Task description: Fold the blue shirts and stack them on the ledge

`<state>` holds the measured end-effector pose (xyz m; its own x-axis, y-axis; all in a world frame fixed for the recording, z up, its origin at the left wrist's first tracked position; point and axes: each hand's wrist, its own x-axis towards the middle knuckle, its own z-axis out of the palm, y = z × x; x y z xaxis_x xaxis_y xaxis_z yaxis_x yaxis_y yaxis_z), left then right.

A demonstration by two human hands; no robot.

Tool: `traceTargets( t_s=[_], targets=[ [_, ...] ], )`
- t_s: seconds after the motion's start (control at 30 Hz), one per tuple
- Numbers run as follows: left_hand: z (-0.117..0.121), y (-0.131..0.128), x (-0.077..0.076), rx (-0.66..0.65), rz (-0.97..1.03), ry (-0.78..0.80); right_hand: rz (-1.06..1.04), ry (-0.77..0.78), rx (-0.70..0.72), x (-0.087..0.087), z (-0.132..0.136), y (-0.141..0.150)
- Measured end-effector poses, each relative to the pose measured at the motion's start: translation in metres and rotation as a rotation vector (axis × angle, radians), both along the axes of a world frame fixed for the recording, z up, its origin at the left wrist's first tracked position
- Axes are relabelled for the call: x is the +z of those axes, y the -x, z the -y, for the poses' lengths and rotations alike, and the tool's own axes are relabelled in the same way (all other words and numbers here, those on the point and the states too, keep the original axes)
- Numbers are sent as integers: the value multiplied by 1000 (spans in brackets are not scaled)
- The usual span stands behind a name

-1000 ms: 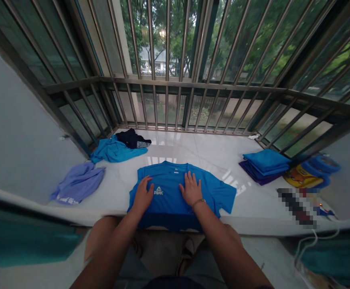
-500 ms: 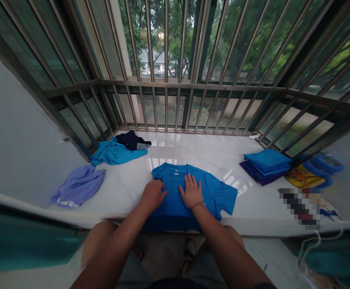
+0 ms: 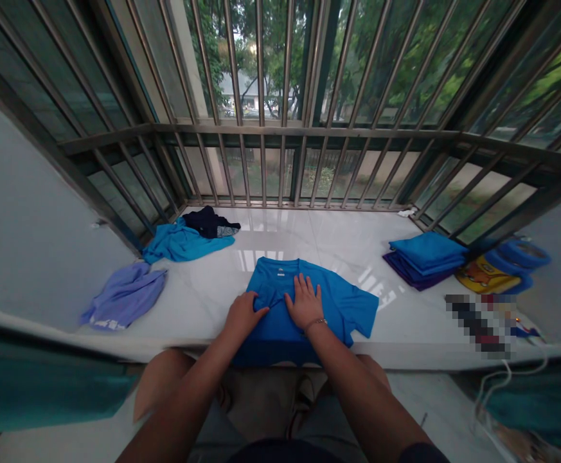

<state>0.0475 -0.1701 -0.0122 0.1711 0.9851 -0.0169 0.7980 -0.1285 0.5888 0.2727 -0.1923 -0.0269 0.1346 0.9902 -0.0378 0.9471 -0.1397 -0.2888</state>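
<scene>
A blue T-shirt (image 3: 328, 292) lies on the white ledge in front of me, its neckline toward the window and its lower part reaching the ledge's front edge. One sleeve spreads out to the right; on the left, the side is folded inward and the cloth is creased. My left hand (image 3: 245, 315) is at that left fold, fingers curled on the fabric and thumb pointing right. Flat on the shirt's chest, just below the neckline, rests my right hand (image 3: 306, 304) with its fingers extended, a bracelet on the wrist.
Folded blue and purple clothes (image 3: 427, 257) are stacked at the right, beside a blue and yellow container (image 3: 489, 273). A purple garment (image 3: 128, 292) and a crumpled light-blue garment (image 3: 184, 244) with a dark one (image 3: 207, 222) lie left. Metal window bars (image 3: 290, 131) border the back.
The shirt's left side now lies folded inward with creases by my left hand, whose fingers have settled on the cloth. My right hand stays flat. The view has shifted slightly.
</scene>
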Motion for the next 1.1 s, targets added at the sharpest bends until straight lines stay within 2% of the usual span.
traceTargets(
  t_s=[0.1,0.17,0.23,0.37,0.43,0.5,0.63,0.73,0.83,0.9,1.0,1.03,1.07,1.1],
  targets=[
    [-10,-4,3,20,79,24,-3,3,6,0,0,0],
    [-19,14,9,92,127,31,-5,7,11,1,1,-1],
    [-28,49,15,230,157,40,-7,12,15,1,1,-1],
    [-35,135,26,563,143,82,-8,14,15,2,1,0],
    [-31,164,27,642,156,124,-13,15,14,2,1,0],
    [-26,176,26,660,181,157,-15,15,13,2,0,0],
    [-26,174,22,625,181,166,-2,11,8,2,0,0],
    [-33,163,24,583,167,139,4,14,2,3,1,0],
    [-31,135,36,505,136,35,5,19,4,5,1,1],
    [-19,107,48,310,140,-43,11,21,6,5,1,1],
    [10,67,60,-219,204,-1,21,22,8,5,1,1],
    [21,59,61,-350,197,30,24,25,8,5,1,1],
    [30,56,60,-426,172,49,27,27,7,4,1,1],
    [38,57,57,-443,131,48,29,30,4,4,1,1]
  ],
)
